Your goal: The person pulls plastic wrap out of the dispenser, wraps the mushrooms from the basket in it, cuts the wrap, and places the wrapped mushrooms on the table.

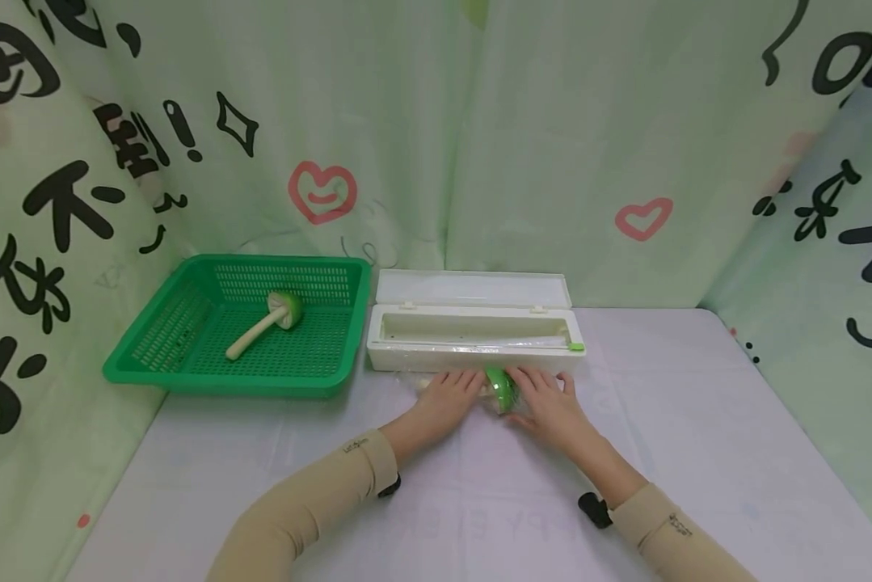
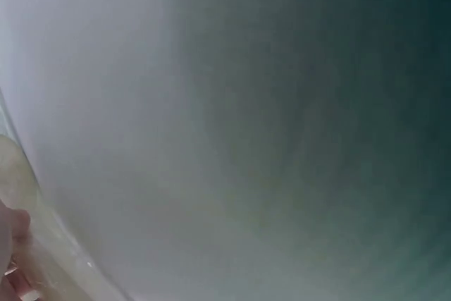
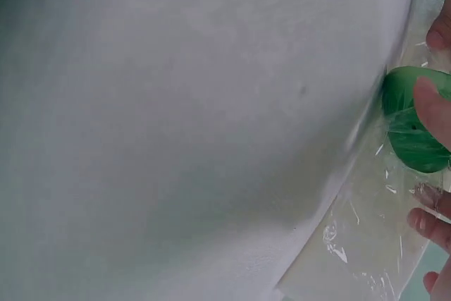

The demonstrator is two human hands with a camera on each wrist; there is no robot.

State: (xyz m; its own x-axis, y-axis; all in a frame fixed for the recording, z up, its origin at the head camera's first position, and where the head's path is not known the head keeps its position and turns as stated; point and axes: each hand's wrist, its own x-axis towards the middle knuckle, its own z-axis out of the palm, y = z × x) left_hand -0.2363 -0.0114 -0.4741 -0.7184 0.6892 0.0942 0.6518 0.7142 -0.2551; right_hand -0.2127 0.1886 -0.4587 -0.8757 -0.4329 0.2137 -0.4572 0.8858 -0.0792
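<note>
A toy mushroom with a green cap [image 1: 500,390] lies wrapped in clear plastic film [image 3: 352,237] at the front of a white cling film dispenser [image 1: 472,358]. My left hand [image 1: 448,402] holds its stem side, covering most of the stem. In the left wrist view, a pale rounded stem end [image 2: 15,174] shows beside the left fingertips. My right hand [image 1: 555,411] grips the cap end through the film. The right wrist view shows the thumb [image 3: 431,107] on the cap and the other fingers spread over the film beyond it.
The dispenser's lid [image 1: 472,288] stands open behind its trough, and a small green cutter [image 1: 576,347] sits at its right end. On the left is a green basket [image 1: 232,386] with another toy mushroom [image 1: 261,331] inside. A printed curtain [image 1: 406,145] encloses the white table [image 1: 668,420].
</note>
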